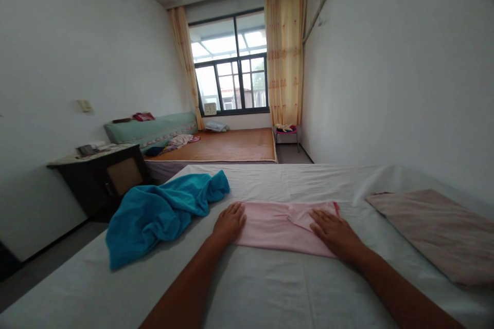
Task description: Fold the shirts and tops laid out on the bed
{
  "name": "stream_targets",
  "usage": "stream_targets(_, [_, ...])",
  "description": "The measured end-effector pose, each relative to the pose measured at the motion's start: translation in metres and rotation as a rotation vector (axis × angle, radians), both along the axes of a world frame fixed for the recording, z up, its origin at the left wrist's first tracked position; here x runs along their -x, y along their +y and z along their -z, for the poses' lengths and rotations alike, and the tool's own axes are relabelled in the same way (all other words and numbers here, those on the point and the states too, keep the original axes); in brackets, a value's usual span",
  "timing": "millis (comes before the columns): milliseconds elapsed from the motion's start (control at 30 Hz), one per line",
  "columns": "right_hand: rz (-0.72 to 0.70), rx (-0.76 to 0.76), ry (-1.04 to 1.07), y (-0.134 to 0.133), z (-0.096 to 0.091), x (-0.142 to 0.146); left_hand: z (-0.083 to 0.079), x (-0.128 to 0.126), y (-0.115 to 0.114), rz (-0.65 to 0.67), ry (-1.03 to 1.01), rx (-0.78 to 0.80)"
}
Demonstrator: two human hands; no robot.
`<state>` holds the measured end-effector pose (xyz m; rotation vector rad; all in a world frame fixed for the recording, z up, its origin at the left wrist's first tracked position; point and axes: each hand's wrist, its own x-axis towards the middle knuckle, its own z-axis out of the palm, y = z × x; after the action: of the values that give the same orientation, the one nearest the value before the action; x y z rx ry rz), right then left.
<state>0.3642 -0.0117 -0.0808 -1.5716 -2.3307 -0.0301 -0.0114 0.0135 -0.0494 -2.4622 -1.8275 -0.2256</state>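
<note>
Left hand (231, 220): palm down, fingers extended and close together, pressed flat on the left end of the pink cloth (266, 229); touching, no grasp.
Right hand (332, 230): palm down, fingers extended, laid over the cloth's right end, on a turned-over flap; touching, no grasp.
Blue cloth (158, 211): crumpled heap left of the left hand, near it, apart from the pink cloth.
Mauve cloth (440, 231): lying flat, right of the right hand, well apart.
White sheet (262, 293): under all three cloths, slightly wrinkled.
Far bed (239, 145): beyond the sheet's far edge, brown top, green headboard (154, 131) at its left.
Nightstand (92, 180): dark, left of the sheet, small items on top.
Stool (286, 132): by the right curtain (285, 56), items on its seat.
Pink cloth position: folded into a long strip running left to right, between and under both hands; small red bit at its far right corner.
</note>
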Motion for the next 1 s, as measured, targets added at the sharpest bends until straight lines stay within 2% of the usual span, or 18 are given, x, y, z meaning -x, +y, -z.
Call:
stream_targets(167, [0.138, -0.03, -0.014, 0.004, 0.008, -0.011, 0.002, 0.005, 0.002, -0.093, 0.005, -0.004])
stream_targets(300, [0.239, -0.125, -0.073, 0.002, 0.004, -0.005, 0.002, 0.0, -0.001, -0.147, 0.013, -0.027])
stream_targets(333, [0.211, -0.153, -0.086, 0.001, 0.002, -0.002, 0.001, -0.001, -0.003, -0.154, 0.017, -0.029])
stream_targets(400, [0.059, -0.169, -0.088, -0.003, -0.002, 0.007, -0.002, -0.002, -0.005, -0.163, 0.013, -0.024])
stream_targets(467, [-0.088, -0.122, -0.055, -0.006, -0.003, 0.016, -0.005, -0.002, -0.007, -0.175, -0.007, -0.018])
stream_targets(500, [-0.115, -0.091, -0.034, -0.008, -0.003, 0.019, -0.007, -0.001, -0.008, -0.187, -0.021, -0.019])
stream_targets(700, [-0.109, -0.038, 0.0, -0.01, -0.003, 0.023, -0.018, 0.01, -0.004, -0.212, -0.133, 0.024])
stream_targets(1000, [-0.12, -0.073, 0.135, -0.004, -0.006, 0.011, -0.031, 0.027, 0.024, -0.323, -0.191, 0.268])
